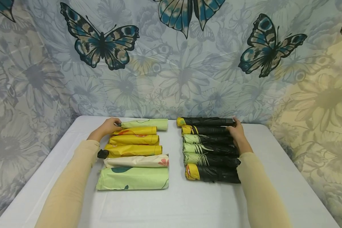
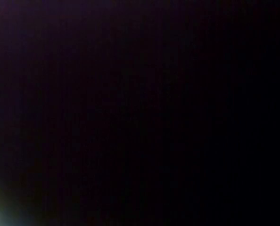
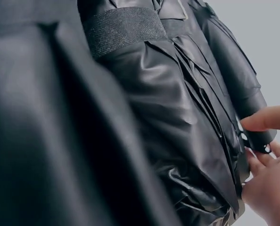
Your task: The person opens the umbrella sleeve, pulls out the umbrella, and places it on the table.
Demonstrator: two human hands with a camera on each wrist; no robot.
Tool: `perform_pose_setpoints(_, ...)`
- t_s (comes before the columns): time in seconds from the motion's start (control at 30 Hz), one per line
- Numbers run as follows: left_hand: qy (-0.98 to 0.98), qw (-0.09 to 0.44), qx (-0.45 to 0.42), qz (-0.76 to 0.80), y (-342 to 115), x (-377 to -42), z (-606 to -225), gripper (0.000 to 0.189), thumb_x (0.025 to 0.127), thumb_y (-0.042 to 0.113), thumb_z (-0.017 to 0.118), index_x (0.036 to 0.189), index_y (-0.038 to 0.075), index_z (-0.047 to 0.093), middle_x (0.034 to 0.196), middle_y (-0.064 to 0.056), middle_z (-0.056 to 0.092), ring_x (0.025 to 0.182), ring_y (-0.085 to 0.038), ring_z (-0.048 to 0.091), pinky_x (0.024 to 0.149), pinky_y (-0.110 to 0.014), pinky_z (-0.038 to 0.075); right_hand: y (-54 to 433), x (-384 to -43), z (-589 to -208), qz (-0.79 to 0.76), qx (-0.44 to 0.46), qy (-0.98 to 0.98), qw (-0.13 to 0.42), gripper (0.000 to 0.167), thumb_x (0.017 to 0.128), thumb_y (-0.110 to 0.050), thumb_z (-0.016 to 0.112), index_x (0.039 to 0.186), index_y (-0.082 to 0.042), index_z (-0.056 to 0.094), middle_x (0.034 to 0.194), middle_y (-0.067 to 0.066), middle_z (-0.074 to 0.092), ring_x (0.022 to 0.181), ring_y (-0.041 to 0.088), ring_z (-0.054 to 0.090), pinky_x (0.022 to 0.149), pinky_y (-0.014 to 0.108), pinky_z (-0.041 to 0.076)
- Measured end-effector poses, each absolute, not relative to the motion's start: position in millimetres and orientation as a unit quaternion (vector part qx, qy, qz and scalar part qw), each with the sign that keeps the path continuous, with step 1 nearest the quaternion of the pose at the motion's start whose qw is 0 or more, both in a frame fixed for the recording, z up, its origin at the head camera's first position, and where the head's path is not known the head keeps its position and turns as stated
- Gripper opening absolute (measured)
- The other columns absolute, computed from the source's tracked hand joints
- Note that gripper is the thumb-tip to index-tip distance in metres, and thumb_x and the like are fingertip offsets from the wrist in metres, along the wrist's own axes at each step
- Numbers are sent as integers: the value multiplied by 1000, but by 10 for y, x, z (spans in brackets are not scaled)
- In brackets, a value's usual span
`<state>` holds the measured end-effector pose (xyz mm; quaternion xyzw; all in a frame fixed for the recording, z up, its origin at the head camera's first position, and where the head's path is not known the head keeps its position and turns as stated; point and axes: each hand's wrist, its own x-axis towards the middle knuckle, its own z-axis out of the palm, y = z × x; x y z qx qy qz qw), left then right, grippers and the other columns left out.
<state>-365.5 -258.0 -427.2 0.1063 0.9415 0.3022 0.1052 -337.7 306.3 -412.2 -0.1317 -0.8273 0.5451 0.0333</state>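
In the head view, two columns of folded umbrellas lie on a white table. My left hand (image 1: 109, 126) is at the left end of the farthest left one, a light green sleeved umbrella (image 1: 145, 123), with its fingers bent round the dark end. Opposite, my right hand (image 1: 238, 133) holds the right end of the farthest black umbrella (image 1: 208, 121), which has a yellow tip. In the right wrist view, the thumb (image 3: 267, 118) and fingers pinch the end of that black roll (image 3: 232, 63). The left wrist view is almost wholly dark.
Nearer in the left column lie several yellow umbrellas (image 1: 134, 150), a cream one (image 1: 136, 161) and a wide light green one (image 1: 136, 178). The right column continues with black umbrellas (image 1: 219, 174) edged in green or yellow. A butterfly-print cloth (image 1: 185, 76) hangs behind the table (image 1: 174, 209).
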Motion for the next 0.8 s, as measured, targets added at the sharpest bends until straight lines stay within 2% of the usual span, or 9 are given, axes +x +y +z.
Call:
perform_pose_setpoints(0.13, 941, 106, 108, 303, -2580, -3651, -4271, 30, 97, 12, 57, 118, -9, 57, 126, -32, 53, 119, -47, 53, 93, -53, 50, 3071, -3371, -4132, 543, -126, -830, 28, 83, 89, -1, 49, 157, -6, 3, 158, 28, 20, 142, 41, 29, 117, 50, 31)
perform_pose_setpoints(0.37, 941, 107, 109, 301, -2582, -3652, -4268, 33, 97, 12, 56, 122, -10, 55, 128, -33, 52, 120, -48, 52, 96, -55, 49, 3100, -3342, -4135, 554, -102, -826, 9, 77, 96, 0, 46, 156, -3, -2, 164, 18, 9, 152, 35, 12, 123, 48, 21)
perform_pose_setpoints(0.8, 941, 106, 105, 303, -2583, -3640, -4262, 33, 97, 13, 57, 121, -9, 56, 127, -33, 53, 120, -48, 52, 97, -55, 48, 3076, -3341, -4153, 563, -94, -821, 21, 77, 97, -5, 49, 156, 0, 0, 164, 19, 8, 152, 34, 10, 124, 46, 18)
